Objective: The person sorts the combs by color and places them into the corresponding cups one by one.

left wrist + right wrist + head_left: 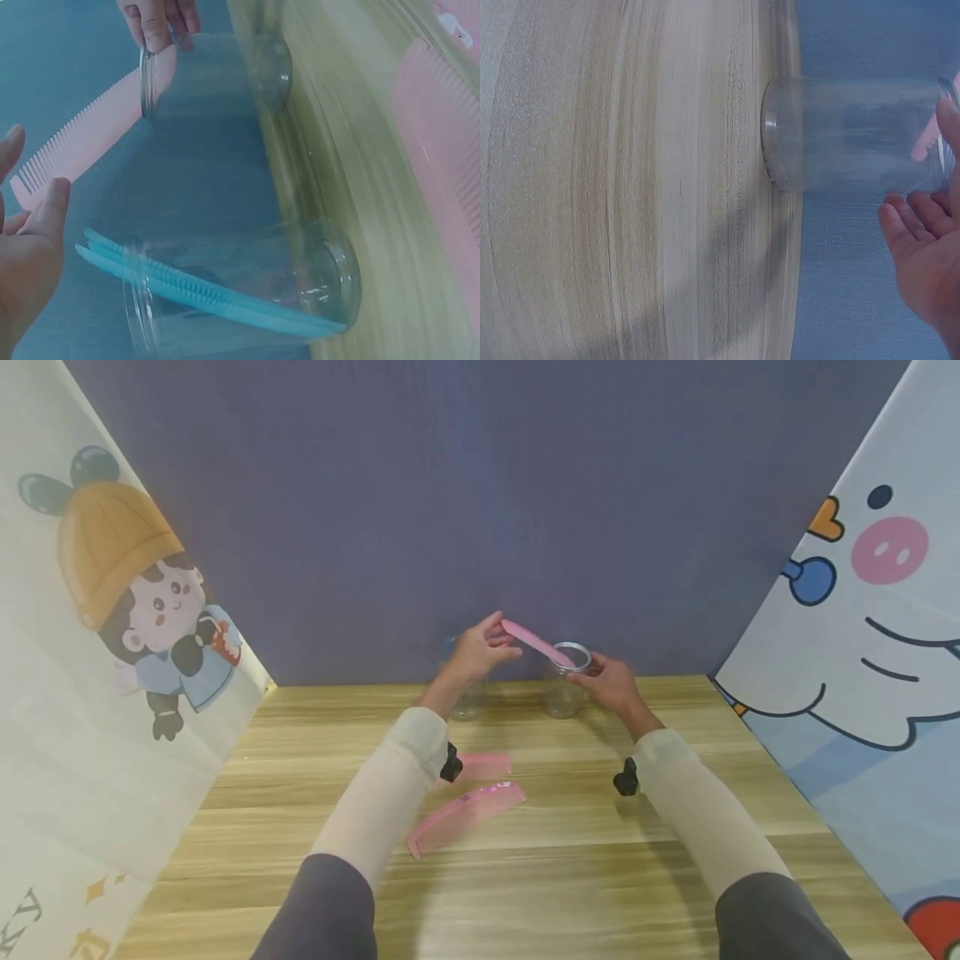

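Observation:
My left hand [476, 653] pinches one end of a pink comb [534, 641] above the table. The comb slants down to the right, and its lower end is just inside the mouth of a clear jar [562, 697]. That jar stands upright near the back of the table. At its rim, my right hand [612, 683] grips it from the right side. A second clear jar [247, 259], partly behind my left hand in the head view, holds blue combs [217, 300] that lean and stick out past its mouth.
Two more pink combs, one nearer [467, 815] and one farther [486, 765], lie on the wooden table [600, 868], the farther partly hidden by my left wrist. A dark blue panel [480, 510] rises behind the jars. Printed sheets flank the table.

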A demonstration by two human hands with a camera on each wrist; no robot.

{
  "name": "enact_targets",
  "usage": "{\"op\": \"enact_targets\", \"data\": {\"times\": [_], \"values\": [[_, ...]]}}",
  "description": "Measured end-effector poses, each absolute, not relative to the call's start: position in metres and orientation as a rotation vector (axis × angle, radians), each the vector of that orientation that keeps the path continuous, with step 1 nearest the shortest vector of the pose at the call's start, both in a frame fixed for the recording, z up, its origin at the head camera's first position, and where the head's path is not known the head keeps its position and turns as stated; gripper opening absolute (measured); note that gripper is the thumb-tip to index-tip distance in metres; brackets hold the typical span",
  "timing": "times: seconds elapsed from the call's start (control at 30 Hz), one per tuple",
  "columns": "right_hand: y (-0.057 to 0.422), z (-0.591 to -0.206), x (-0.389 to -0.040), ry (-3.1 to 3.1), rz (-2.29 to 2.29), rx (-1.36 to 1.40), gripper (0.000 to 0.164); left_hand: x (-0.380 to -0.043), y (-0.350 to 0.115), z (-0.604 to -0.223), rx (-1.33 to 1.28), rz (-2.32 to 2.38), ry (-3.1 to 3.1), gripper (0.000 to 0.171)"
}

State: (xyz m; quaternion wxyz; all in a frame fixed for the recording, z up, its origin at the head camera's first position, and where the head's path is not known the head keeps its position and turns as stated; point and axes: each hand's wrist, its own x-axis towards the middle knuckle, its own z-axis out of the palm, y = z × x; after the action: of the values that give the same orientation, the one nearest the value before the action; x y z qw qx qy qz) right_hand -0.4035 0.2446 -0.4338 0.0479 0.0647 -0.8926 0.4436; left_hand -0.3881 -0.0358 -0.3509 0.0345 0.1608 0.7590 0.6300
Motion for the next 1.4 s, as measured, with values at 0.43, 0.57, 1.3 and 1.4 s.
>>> {"op": "enact_targets", "data": {"times": [0.43,0.57,1.3,1.4], "values": [[0.243,-0.435,-0.404,-2.714,1.298,0.226,0.067,-0.380,-0.041,-0.348,0.629,1.764,2.375,0.083],[0.243,-0.435,-0.405,-2.716,1.312,0.233,0.069,-0.372,-0.053,-0.346,0.588,1.725,2.402,0.078],[0.245,-0.437,-0.404,-2.734,1.268,0.246,0.071,-0.337,-0.117,-0.383,0.666,1.172,2.723,0.073],[0.245,-0.437,-0.405,-2.729,1.271,0.247,0.070,-0.330,-0.130,-0.392,0.647,1.171,2.710,0.073]]}}
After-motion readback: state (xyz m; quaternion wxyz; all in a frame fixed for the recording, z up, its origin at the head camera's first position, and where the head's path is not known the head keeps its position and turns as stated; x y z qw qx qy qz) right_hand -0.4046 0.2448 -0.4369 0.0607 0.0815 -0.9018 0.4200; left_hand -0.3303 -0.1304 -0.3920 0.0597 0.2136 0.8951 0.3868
